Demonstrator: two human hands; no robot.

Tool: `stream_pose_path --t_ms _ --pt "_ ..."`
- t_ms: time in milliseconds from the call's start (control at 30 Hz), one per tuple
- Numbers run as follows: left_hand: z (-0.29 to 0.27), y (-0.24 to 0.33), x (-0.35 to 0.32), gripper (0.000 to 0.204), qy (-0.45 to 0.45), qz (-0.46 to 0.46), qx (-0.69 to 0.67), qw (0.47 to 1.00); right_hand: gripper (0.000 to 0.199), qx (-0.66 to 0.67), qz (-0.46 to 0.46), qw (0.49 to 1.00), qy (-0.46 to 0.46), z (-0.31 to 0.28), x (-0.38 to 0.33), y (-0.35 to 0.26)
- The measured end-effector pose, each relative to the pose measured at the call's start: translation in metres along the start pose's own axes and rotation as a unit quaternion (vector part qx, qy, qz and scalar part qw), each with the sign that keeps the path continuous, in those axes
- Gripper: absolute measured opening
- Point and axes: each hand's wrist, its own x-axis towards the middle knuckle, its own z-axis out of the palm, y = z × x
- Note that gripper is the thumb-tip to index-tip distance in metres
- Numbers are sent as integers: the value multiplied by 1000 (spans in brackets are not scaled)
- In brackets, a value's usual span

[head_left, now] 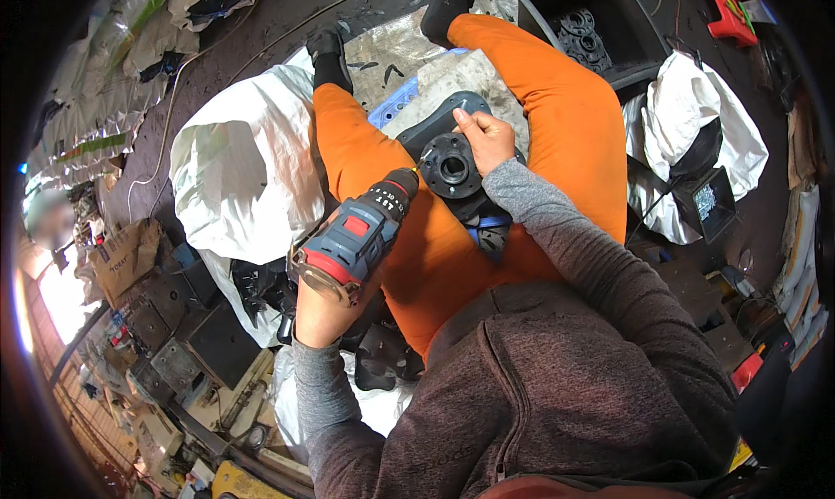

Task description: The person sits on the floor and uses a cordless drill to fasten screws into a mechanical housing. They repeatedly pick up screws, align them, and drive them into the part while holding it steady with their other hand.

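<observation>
My left hand [323, 312] is wrapped round the handle of a blue-grey and red cordless drill [352, 238]. The drill's bit points at the rim of a round black flange [432, 176], which has a central hole and a ring of small holes. Closed at the flange's upper right side, my right hand [489, 141] grips it, thumb stretched forward; some of its fingers are hidden. Under the flange lies a dark grey plate-like part [464, 108] with rounded ends, between my orange-clad legs. Something blue and black [489, 234] shows below it.
A black bin [639, 29] holding dark ring-shaped parts stands at the far right. White sacks lie at left [248, 169] and right [735, 125]. A small black box [706, 202] of bright small pieces sits by the right sack. A red stool-like object [724, 12] is farther right.
</observation>
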Motion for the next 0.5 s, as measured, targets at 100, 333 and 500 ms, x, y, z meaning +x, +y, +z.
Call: stream_pose_path --t_ms 100,333,500 --pt "0 0 -2 20 1 -4 6 1000 41 -9 0 1000 29 2 0 -5" --pt "-2 5 4 19 11 37 25 999 42 88 7 995 50 4 -1 8" --pt "0 10 1 19 13 47 65 997 42 -6 29 998 64 4 -14 -9"
